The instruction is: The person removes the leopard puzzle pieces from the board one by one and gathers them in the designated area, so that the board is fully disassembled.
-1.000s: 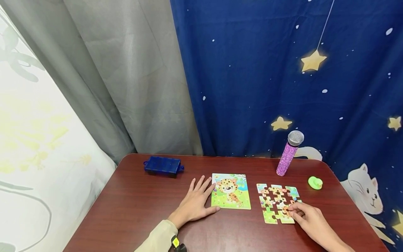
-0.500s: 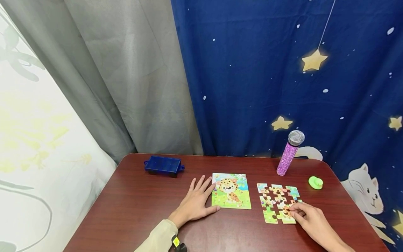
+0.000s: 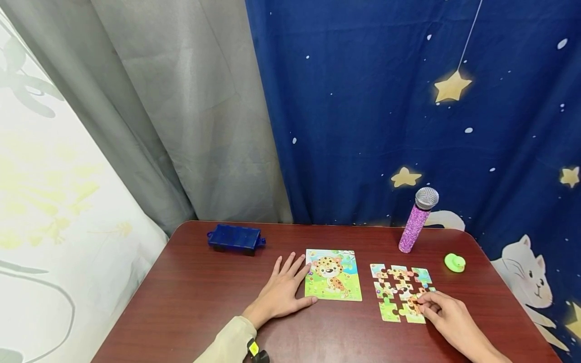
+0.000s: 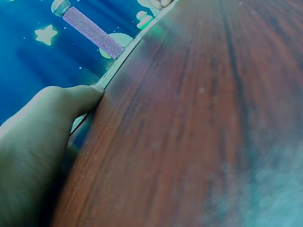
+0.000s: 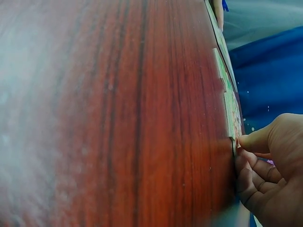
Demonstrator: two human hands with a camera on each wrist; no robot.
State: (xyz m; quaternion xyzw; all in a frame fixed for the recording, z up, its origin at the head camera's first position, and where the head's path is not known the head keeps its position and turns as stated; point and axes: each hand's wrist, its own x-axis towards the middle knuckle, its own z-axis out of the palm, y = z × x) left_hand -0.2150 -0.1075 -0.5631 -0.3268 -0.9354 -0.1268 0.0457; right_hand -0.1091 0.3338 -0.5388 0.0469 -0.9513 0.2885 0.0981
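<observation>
My left hand [image 3: 281, 292] lies flat with its fingers spread on the table, fingertips and thumb at the left edge of a square leopard picture board [image 3: 333, 276]. In the left wrist view its thumb [image 4: 85, 99] touches the board's edge. To the right of the board is a jigsaw puzzle [image 3: 389, 310] of the same leopard, its pieces fitted loosely with gaps between them. My right hand [image 3: 447, 317] pinches an orange-spotted puzzle piece [image 3: 412, 304] at the puzzle's lower right, between thumb and curled fingers. The hand hides part of the puzzle's right side.
A purple glitter microphone [image 3: 414, 227] stands upright behind the puzzle. Right of it sits a small green rubber duck [image 3: 455, 263]. At the back left is a blue toy wagon [image 3: 236, 238]. Curtains [image 3: 345, 126] hang behind the red-brown table [image 3: 181, 302].
</observation>
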